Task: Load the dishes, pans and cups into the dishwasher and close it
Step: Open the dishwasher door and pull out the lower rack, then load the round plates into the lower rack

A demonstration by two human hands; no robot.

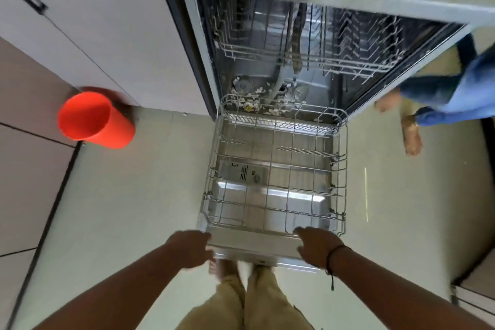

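Left hand (189, 248) and right hand (316, 246) both gripping the front edge of the lowered dishwasher door (254, 245), wire lower rack (276, 169) just beyond them, orange bucket (93, 118) far left.

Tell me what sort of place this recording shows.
Most likely a home kitchen: an open built-in dishwasher with its empty lower rack pulled out over the door, cabinet fronts beside it, and a tiled floor.

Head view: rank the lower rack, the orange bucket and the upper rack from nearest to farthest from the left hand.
From the left hand, at the open door's front edge:
1. Lower rack, pulled out over the door, just ahead and right.
2. Orange bucket, on the floor, ahead and left.
3. Upper rack, inside the dishwasher, farthest.
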